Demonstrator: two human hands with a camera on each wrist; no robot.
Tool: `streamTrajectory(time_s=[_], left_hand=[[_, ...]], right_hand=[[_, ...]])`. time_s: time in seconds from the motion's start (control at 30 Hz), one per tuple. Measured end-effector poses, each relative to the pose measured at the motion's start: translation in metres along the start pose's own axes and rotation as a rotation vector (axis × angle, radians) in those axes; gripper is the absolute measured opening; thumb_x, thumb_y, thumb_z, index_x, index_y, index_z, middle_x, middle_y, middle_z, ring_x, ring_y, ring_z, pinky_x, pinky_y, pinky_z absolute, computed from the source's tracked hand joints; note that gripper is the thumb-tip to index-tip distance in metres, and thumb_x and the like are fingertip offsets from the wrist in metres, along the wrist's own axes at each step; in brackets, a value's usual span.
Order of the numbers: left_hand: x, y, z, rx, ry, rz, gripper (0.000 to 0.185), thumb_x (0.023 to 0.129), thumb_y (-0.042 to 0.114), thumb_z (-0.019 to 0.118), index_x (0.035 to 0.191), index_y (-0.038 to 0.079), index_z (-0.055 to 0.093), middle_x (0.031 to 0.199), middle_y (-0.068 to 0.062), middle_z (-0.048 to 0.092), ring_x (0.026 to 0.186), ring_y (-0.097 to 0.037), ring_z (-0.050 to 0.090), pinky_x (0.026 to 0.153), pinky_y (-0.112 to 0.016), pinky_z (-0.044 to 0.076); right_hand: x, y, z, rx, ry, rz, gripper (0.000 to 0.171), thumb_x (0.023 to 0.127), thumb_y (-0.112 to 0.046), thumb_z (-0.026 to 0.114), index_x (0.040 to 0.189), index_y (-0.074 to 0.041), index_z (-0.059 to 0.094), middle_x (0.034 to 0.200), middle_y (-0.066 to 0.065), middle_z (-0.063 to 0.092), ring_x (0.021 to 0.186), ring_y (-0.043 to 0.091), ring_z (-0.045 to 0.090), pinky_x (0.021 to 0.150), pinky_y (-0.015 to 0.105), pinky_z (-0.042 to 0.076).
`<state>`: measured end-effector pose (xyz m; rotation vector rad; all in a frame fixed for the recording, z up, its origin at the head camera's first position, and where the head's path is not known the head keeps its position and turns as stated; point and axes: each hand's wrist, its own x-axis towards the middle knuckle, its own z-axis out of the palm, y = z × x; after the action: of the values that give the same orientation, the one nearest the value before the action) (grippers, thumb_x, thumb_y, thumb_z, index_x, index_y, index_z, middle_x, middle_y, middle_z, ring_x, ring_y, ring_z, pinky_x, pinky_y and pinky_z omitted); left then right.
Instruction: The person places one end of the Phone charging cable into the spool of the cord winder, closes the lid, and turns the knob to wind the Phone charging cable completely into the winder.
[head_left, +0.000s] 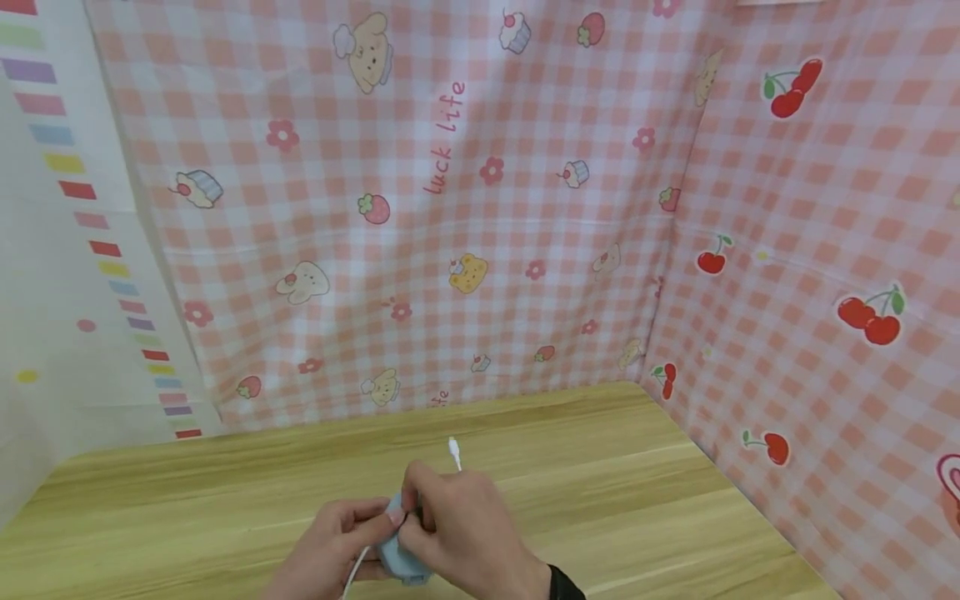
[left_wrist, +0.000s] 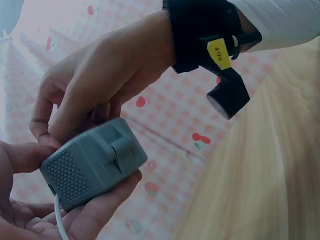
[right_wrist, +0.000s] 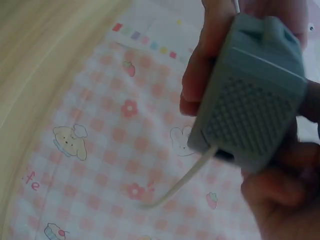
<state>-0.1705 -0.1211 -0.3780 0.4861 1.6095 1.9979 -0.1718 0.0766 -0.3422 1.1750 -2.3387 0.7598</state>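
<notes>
We hold a grey-blue box over the tabletop. Our left hand cradles it with curled fingers; our right hand pinches its top, its white cable hanging.

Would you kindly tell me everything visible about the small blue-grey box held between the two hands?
The small blue-grey box looks like matte plastic or rubber, with rounded corners. One end face carries a dotted grid; another face has a raised, sliding-looking tab. A thin white cable leaves a port below the grid. It is held above the wooden table, cradled in the left hand, with the right hand gripping it from above.
</notes>
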Motion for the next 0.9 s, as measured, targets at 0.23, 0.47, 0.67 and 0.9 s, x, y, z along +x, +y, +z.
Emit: streamTrajectory(time_s=[0.23, 0.47, 0.67, 0.9], left_hand=[[-0.01, 0.008, -0.015, 0.051, -0.068, -0.038, 0.038, 0.104, 0.021, 0.04, 0.124, -0.006, 0.057, 0.101, -0.001, 0.071, 0.089, -0.012, 0.07, 0.076, -0.029, 0.058], [-0.011, 0.011, -0.015, 0.042, -0.242, -0.079, 0.033, 0.104, 0.021, 0.04, 0.112, 0.004, 0.067, 0.098, 0.001, 0.072, 0.08, -0.007, 0.068, 0.071, -0.023, 0.056], [-0.006, 0.006, -0.008, -0.032, -0.146, 0.002, 0.045, 0.105, 0.02, 0.038, 0.137, -0.012, 0.041, 0.114, -0.005, 0.069, 0.101, -0.016, 0.068, 0.084, -0.032, 0.056], [-0.003, 0.001, 0.0, 0.01, 0.07, -0.019, 0.053, 0.103, 0.026, 0.044, 0.137, -0.014, 0.04, 0.109, -0.005, 0.07, 0.096, -0.016, 0.07, 0.082, -0.033, 0.057]], right_hand=[[0.001, 0.005, -0.008, 0.0, -0.117, -0.371, 0.008, 0.092, -0.013, 0.064, 0.093, -0.019, 0.069, 0.097, -0.008, 0.061, 0.081, -0.003, 0.052, 0.075, 0.0, 0.038], [-0.001, 0.001, -0.015, -0.057, -0.205, -0.464, 0.011, 0.093, -0.023, 0.061, 0.092, -0.025, 0.073, 0.093, -0.014, 0.063, 0.079, -0.004, 0.048, 0.073, -0.001, 0.034], [0.001, -0.003, -0.007, -0.045, -0.068, -0.107, 0.012, 0.089, -0.017, 0.068, 0.097, -0.017, 0.059, 0.064, -0.012, 0.051, 0.053, -0.01, 0.04, 0.053, 0.0, 0.028], [0.002, 0.002, -0.003, 0.148, -0.038, 0.012, 0.012, 0.089, -0.004, 0.061, 0.092, -0.014, 0.056, 0.062, -0.009, 0.048, 0.049, -0.008, 0.032, 0.048, 0.005, 0.026]])
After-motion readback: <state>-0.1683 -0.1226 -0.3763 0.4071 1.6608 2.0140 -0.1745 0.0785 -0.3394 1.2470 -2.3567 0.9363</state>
